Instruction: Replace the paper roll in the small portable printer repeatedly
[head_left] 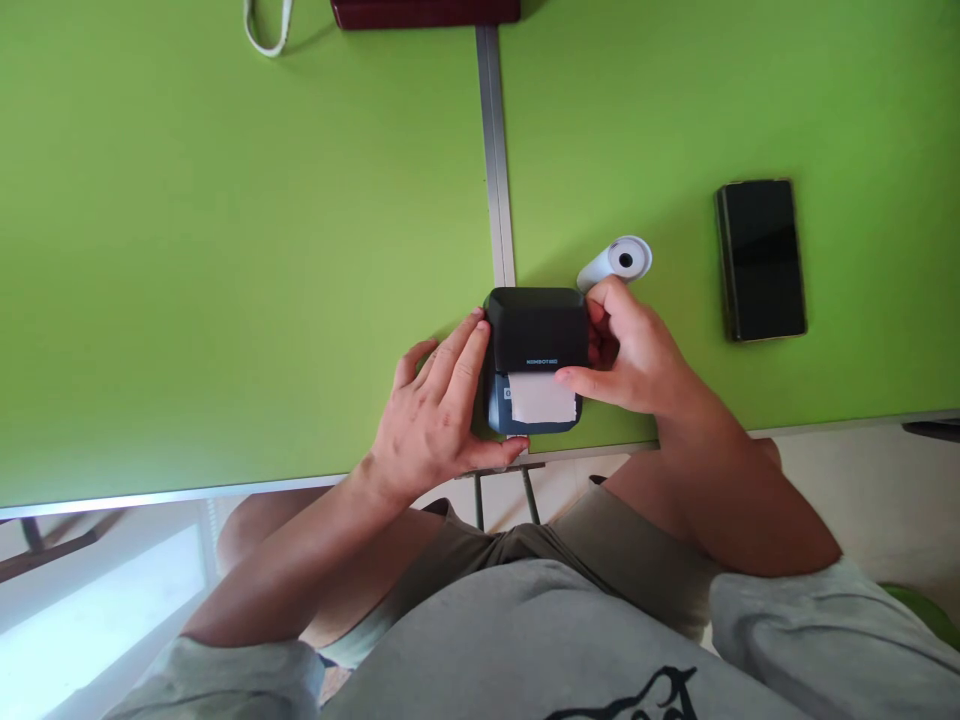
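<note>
Plainly, we see the green tabletop [225, 250] spreading across most of the view, its near edge trimmed in metal. Below that edge sits a person in a grey shirt [487, 640] with a dark print at the front, and in olive-brown shorts [637, 540]. The left hand [427, 430] comes next: its fingers are extended and a little parted, two fingertips resting against the left side of a black label printer [538, 330], while the thumb stands well out from them, reaching along the printer's near side. At the right hand [637, 345] we find the fingers bent against the printer's right side, partly hidden, with the thumb set apart from them at the lower edge of the lid; how firmly they grip, we cannot tell. The printer itself stands between the two hands, close to the table's near edge, over the line of a metal strip [493, 150] that divides the green surface. Well off to the right we have a black phone-like slab [765, 260] lying flat, and at the far edge of our view a dark red case [427, 12], cut off by the frame. Smaller still, a white roll [600, 270] lies on its side just beyond the right hand, a white paper slip [541, 398] covers part of the printer's front, and a white loop [266, 48] shows at upper left.
</note>
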